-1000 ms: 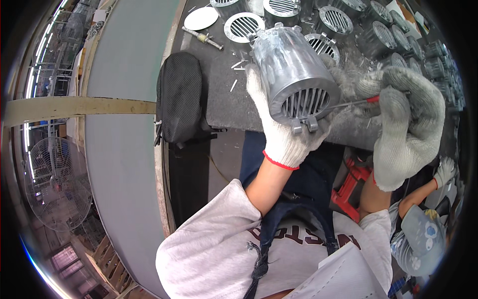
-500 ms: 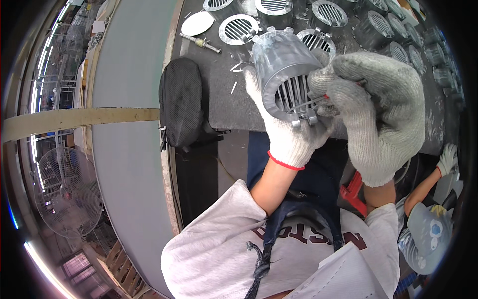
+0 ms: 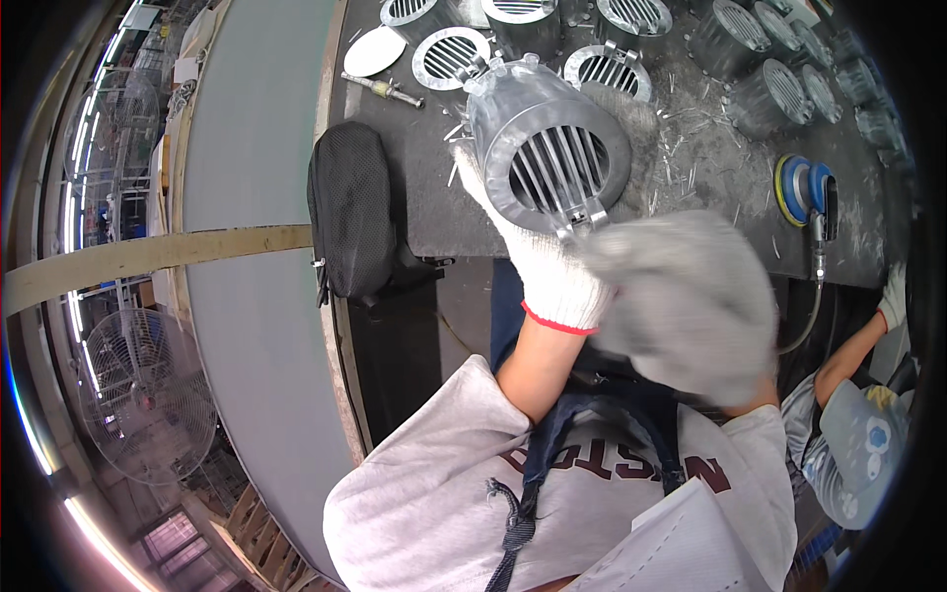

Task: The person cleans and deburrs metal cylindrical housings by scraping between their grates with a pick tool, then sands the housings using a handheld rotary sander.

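Observation:
A grey metal cylinder [image 3: 518, 113] with a slotted, barred end faces up toward me, tilted above the table's near edge. Small metal lugs stand on its far rim, and a small hinge-like clasp [image 3: 582, 214] sits on the near rim. My left hand [image 3: 557, 281], in a white knit glove with a red cuff edge, holds the cylinder from its left side and below. Beside the clasp is my right hand [image 3: 691, 301], in a greyish glove and smeared by motion. Its fingers and anything in them cannot be made out.
More slotted metal cylinders [image 3: 760, 99] stand across the back of the dark table [image 3: 444, 212]. An air sander [image 3: 804, 187] with a hose lies at right. On the left are a black bag [image 3: 355, 212], a white disc [image 3: 375, 51] and a small metal tool [image 3: 383, 89]. Another person's gloved hand [image 3: 893, 296] shows far right.
My right hand has moved down from the slotted end, where it held a thin rod-like tool with a red part. The cylinder has shifted slightly left, its barred end turned more toward me.

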`<state>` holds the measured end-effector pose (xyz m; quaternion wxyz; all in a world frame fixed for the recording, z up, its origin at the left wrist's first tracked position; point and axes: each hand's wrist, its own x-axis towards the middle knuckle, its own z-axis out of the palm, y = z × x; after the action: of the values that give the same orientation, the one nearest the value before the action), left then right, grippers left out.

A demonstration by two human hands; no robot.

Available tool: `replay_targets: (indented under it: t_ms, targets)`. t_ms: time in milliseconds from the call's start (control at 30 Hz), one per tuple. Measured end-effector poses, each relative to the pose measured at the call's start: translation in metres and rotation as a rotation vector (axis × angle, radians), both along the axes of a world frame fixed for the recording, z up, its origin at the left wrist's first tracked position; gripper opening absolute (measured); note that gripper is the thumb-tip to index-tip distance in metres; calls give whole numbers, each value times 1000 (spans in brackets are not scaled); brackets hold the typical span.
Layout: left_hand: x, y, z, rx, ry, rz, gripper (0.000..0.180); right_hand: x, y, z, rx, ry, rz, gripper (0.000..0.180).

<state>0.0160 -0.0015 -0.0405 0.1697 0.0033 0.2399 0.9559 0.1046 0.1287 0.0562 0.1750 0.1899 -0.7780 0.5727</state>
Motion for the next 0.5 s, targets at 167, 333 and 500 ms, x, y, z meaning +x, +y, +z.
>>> replay_targets:
  t_ms: [167,333,500]
  targets:
    - [-1,1,4,370,-165,-179,74,32,4,-33,-77,-212,-260,33]
    - [2,12,15,479,-223,-205,67,70,18,-74,504,-140,-678,46]
    - [10,4,22,-103,-417,217,51,58,-22,-67,407,-122,-681,50]
